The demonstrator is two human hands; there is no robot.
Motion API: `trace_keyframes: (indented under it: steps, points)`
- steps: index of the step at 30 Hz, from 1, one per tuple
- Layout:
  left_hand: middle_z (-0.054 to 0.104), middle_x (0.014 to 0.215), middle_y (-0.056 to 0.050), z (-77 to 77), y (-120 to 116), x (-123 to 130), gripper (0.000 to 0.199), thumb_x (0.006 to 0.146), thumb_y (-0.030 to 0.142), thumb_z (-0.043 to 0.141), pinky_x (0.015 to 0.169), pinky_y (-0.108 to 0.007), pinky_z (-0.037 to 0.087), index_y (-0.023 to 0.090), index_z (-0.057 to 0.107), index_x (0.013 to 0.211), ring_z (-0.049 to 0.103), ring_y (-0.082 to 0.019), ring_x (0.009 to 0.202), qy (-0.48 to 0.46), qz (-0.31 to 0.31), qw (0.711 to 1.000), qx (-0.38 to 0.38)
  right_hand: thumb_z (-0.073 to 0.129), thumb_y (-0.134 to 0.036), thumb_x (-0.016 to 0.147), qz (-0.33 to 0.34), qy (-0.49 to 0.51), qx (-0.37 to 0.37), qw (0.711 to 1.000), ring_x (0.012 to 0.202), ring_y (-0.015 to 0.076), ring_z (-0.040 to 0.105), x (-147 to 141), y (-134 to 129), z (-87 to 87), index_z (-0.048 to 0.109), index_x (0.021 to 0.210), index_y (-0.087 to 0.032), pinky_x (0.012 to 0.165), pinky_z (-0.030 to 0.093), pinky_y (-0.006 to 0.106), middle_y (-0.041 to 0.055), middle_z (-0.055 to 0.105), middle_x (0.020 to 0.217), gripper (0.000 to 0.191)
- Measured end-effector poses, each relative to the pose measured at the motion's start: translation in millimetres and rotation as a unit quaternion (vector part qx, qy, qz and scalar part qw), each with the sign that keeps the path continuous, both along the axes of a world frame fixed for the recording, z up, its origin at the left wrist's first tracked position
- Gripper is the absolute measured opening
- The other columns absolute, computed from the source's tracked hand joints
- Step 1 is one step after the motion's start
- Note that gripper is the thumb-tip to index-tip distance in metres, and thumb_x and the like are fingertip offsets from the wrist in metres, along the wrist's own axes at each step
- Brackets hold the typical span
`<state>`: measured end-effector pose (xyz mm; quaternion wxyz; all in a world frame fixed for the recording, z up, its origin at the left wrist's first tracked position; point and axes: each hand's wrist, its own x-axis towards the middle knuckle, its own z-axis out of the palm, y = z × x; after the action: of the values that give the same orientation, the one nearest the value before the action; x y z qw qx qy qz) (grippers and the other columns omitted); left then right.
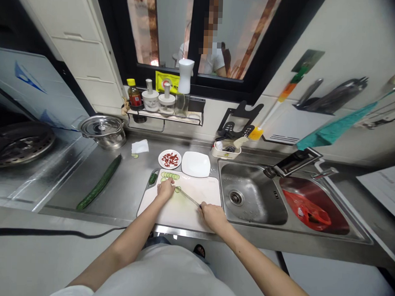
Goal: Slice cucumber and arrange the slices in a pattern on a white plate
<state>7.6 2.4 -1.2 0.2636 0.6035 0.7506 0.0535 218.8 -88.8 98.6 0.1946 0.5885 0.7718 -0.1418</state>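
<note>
My right hand (213, 215) is closed round the handle of a kitchen knife (189, 197), whose blade points left and away across the white cutting board (198, 213). By the blade's far end lies a pale green cucumber slice (178, 189). My left hand (165, 189) rests on the board left of the blade, fingers curled; whatever is beneath them is hidden. Just beyond it, a row of cucumber slices (170, 175) overlaps along the board's far edge. A dark green cucumber end (153, 178) sits in the board's grey corner.
A whole cucumber (101, 183) lies on the steel counter at left, near a lidded pot (104, 129). Behind the board stand a plate of chopped red pieces (170, 159) and a white square plate (196, 164). The sink (252, 193) is at right, with a red bag (307, 211) in its second basin.
</note>
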Motion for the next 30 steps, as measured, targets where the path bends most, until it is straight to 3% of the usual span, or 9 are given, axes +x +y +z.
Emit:
trace_keyframes:
  steps: [9,30]
  points:
    - [0.068,0.100,-0.005,-1.5,0.0,0.1,0.025,0.081,0.030,0.055,0.085,-0.031,0.041,0.025,0.058,0.105,0.061,-0.021,0.101,-0.001,0.000,1.000,0.003,0.032,-0.035,0.096,-0.039,0.020,-0.040,0.998,0.096,0.0241,0.065,-3.2,-0.4,8.1,0.058,0.110,-0.013,0.079,0.045,0.033,0.0178,0.067,0.103,0.037]
    - [0.068,0.104,-0.007,-0.9,-0.4,2.4,0.024,0.082,0.032,0.055,0.086,-0.032,0.040,0.026,0.058,0.105,0.061,-0.022,0.102,0.013,0.005,1.000,0.002,0.034,-0.033,0.094,-0.027,0.030,-0.025,0.999,0.095,0.0258,0.066,-7.6,0.7,14.4,0.062,0.106,-0.012,0.078,0.046,0.034,0.0180,0.069,0.100,0.037]
